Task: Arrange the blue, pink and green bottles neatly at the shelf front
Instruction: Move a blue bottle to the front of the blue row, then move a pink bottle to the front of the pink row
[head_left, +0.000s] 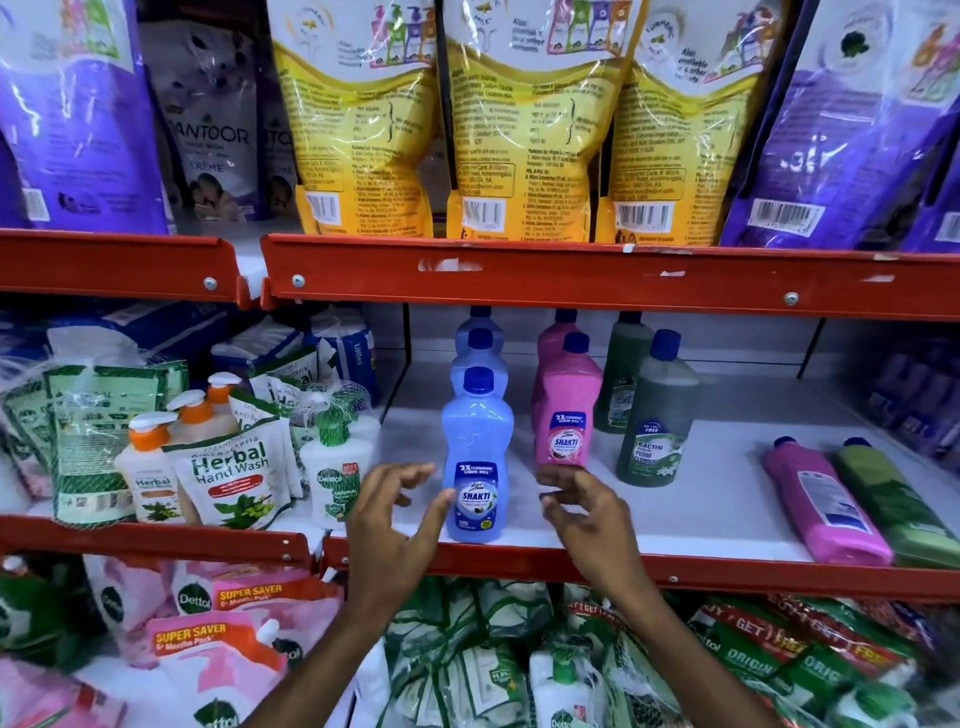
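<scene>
A blue bottle (477, 457) stands upright at the front edge of the white shelf (691, 509), with two more blue bottles in a row behind it. My left hand (395, 514) is open beside its label, thumb touching the bottle's left side. My right hand (582, 504) is open just right of it, fingertips below the base of the front pink bottle (566, 410), which stands further back. A green bottle (657, 415) stands right of the pink one, another behind it. A pink bottle (826, 504) and a green bottle (898, 499) lie flat at the right.
Herbal hand-wash pouches (234, 473) and pump bottles (332, 467) crowd the shelf section to the left. A red shelf rail (571, 275) runs overhead with yellow and purple refill pouches above. Packs fill the shelf below.
</scene>
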